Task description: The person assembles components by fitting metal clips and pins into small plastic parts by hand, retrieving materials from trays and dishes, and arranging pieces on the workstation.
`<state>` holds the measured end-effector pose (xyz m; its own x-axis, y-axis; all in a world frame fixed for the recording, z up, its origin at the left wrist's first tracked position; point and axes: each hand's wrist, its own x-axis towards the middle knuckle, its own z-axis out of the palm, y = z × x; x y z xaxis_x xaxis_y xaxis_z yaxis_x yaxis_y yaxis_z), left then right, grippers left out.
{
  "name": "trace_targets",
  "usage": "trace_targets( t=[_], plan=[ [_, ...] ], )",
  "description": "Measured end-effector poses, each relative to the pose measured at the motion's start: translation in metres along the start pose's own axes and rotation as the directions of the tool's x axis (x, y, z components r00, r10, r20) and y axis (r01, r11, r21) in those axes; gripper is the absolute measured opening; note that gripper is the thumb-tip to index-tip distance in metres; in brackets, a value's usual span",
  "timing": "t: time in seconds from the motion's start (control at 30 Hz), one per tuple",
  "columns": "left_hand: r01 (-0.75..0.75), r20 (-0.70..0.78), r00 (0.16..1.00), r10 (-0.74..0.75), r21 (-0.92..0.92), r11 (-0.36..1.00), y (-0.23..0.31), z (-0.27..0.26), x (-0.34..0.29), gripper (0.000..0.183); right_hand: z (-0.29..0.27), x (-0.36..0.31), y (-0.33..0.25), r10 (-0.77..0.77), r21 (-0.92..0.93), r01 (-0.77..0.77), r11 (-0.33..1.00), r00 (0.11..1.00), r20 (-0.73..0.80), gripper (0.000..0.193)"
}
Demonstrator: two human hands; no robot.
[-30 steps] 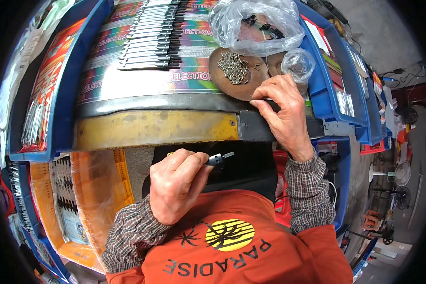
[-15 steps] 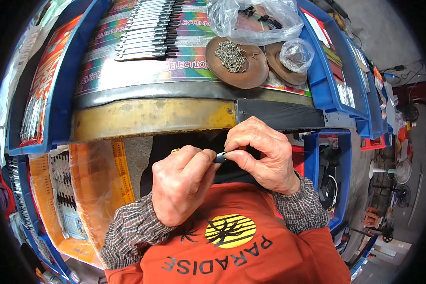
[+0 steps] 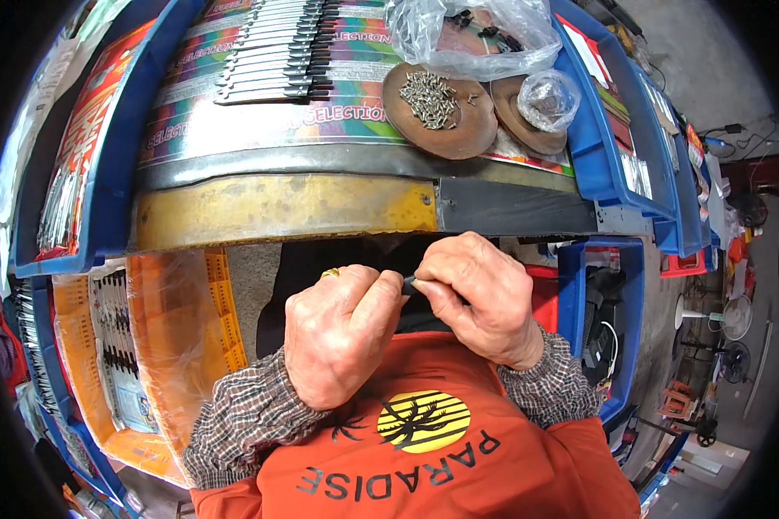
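Observation:
In front of my chest, just off the table's near edge, both hands meet at a small dark cylindrical piece (image 3: 408,285). My left hand (image 3: 336,333) is closed, its thumb and forefinger pinching one end. From the other side my right hand (image 3: 483,298) pinches the opposite end between thumb and fingertips. Most of the piece is hidden by the fingers, so its exact kind cannot be told. Farther off on the table, slim silver and black tool-like pieces (image 3: 273,65) lie in a neat row. Small metal pins or screws (image 3: 428,97) are heaped on a brown round plate (image 3: 464,138).
A second brown plate (image 3: 528,134) bears a crumpled clear bag (image 3: 548,100). Behind them lies a plastic bag (image 3: 441,56) with black parts. Blue trays (image 3: 104,173) flank the table. An orange crate (image 3: 173,337) stands lower left, a blue bin (image 3: 632,329) lower right.
My fingers have closed farther over the dark piece, so less of it shows. The right hand has come slightly lower, and the left has shifted slightly. The view has shifted a little.

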<state>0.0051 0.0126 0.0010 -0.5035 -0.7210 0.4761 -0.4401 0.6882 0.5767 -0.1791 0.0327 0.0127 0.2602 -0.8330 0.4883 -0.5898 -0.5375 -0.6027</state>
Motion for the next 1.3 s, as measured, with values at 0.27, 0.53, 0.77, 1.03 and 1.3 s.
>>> trace_targets(
  t=[0.27,0.53,0.77,1.03,1.3],
  plan=[
    [-0.039,0.010,0.999,0.039,-0.007,0.999,-0.004,0.000,-0.002,0.027,0.002,-0.010,-0.001,-0.257,-0.326,0.274,0.905,0.962,0.094,0.030],
    [-0.051,-0.038,0.998,0.052,0.008,0.999,-0.003,-0.002,0.003,0.027,-0.007,0.000,0.005,-0.237,-0.224,0.240,0.945,0.971,0.038,0.028],
    [-0.035,-0.038,0.999,0.036,0.035,0.999,-0.011,-0.002,0.013,0.028,-0.030,0.043,0.042,-0.063,-0.408,0.003,0.913,0.989,-0.134,0.024],
    [-0.033,-0.104,0.994,0.039,0.062,0.998,-0.023,-0.004,0.008,0.028,-0.025,0.054,0.058,0.025,-0.517,-0.050,0.855,0.998,-0.056,0.042],
    [-0.007,-0.098,0.995,0.011,0.041,0.999,-0.026,-0.001,0.004,0.028,-0.020,0.056,0.066,0.042,-0.459,-0.069,0.886,0.997,-0.068,0.038]
  ],
)
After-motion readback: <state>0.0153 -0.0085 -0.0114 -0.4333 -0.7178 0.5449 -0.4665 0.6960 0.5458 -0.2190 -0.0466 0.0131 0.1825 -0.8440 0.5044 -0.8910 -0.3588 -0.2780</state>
